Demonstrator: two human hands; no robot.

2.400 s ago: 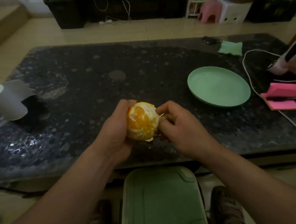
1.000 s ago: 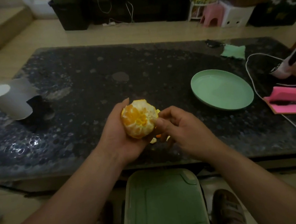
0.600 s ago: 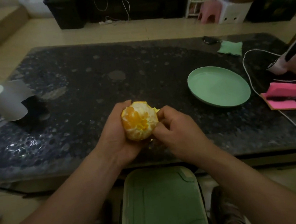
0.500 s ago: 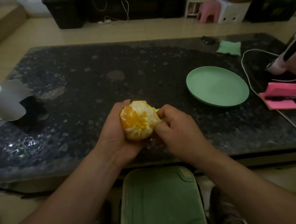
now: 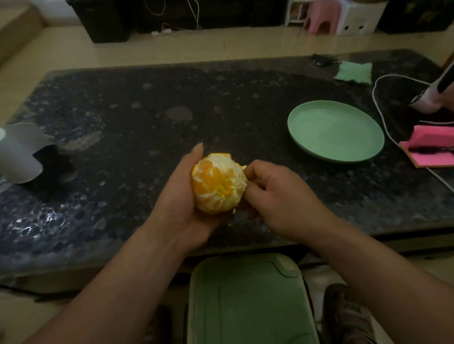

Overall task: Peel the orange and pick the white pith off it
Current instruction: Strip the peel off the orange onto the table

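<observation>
Orange [image 5: 218,184]: mostly peeled, with white pith left in patches over the segments; held just above the near edge of the table [image 5: 129,103], about midway along it.
Left hand [image 5: 182,207]: cupped round the orange from the left and below, fingers curled behind it.
Right hand [image 5: 275,192]: fingers curled and pressed to the orange's right side; a peel scrap [image 5: 243,167] is pinched at the fingertips, mostly hidden.
Plate [image 5: 336,132]: green, set toward the right edge, well apart from the orange.
Sticky notes [image 5: 436,147]: pink, laid at the right edge, near the plate.
Cable [image 5: 381,116]: white, run between plate and notes.
Paper roll [image 5: 3,156]: white, stood at the left edge.
Cloth [image 5: 354,73]: green, laid near the far right corner.
Lid [image 5: 248,309]: green, seen below the near edge.
</observation>
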